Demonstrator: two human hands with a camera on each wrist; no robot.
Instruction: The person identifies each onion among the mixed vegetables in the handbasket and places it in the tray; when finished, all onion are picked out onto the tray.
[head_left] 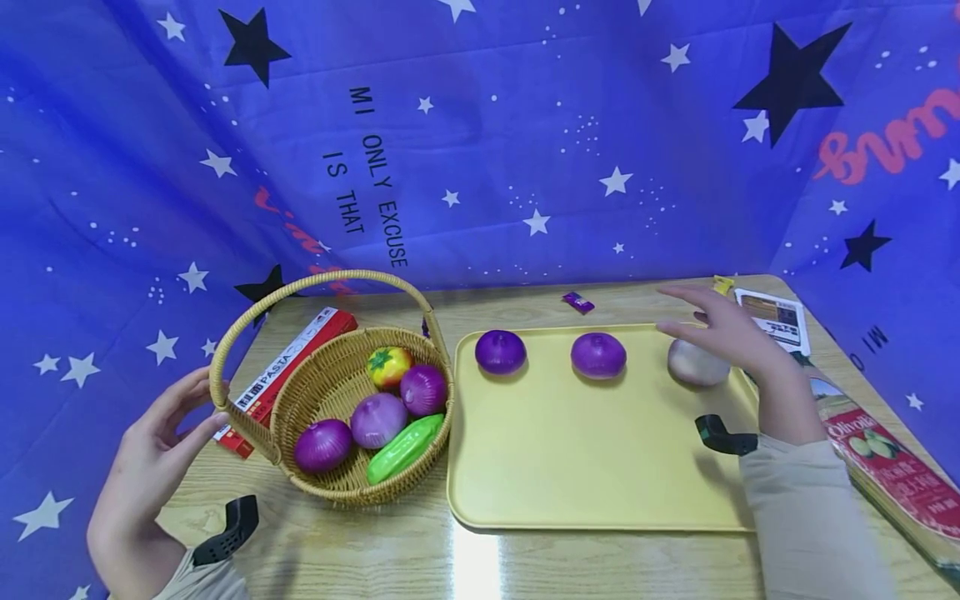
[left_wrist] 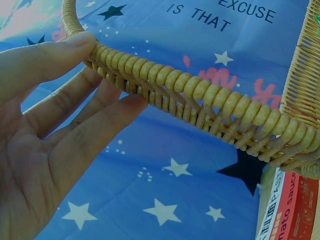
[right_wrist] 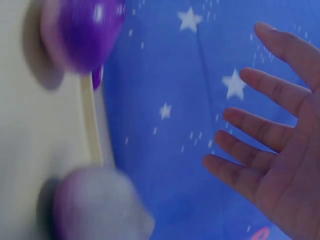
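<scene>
On the left, my left hand (head_left: 150, 458) holds the wicker basket (head_left: 360, 493) by the side of its handle (left_wrist: 165, 82), thumb on one face and fingertips on the other. In the basket lie purple onions (head_left: 378, 421), a yellow-and-red tomato (head_left: 389, 367) with a green top, and a green ridged vegetable (head_left: 405, 450). Above the right end of the yellow tray (head_left: 600, 467), my right hand (head_left: 723, 329) is raised with fingers extended, holding nothing. Just beneath it sits a whitish round vegetable (right_wrist: 102, 202) with a purple side, blurred in the right wrist view. Two purple onions (head_left: 597, 356) rest along the tray's far edge.
A red pasta sauce box (head_left: 292, 358) lies behind the basket. One small purple packet (head_left: 577, 302) is beyond the tray. At the right are a red Olivoila package (head_left: 892, 450), a white card-like item (head_left: 776, 321) and a yellow wrapper (head_left: 723, 285). Blue star-printed cloth surrounds the table.
</scene>
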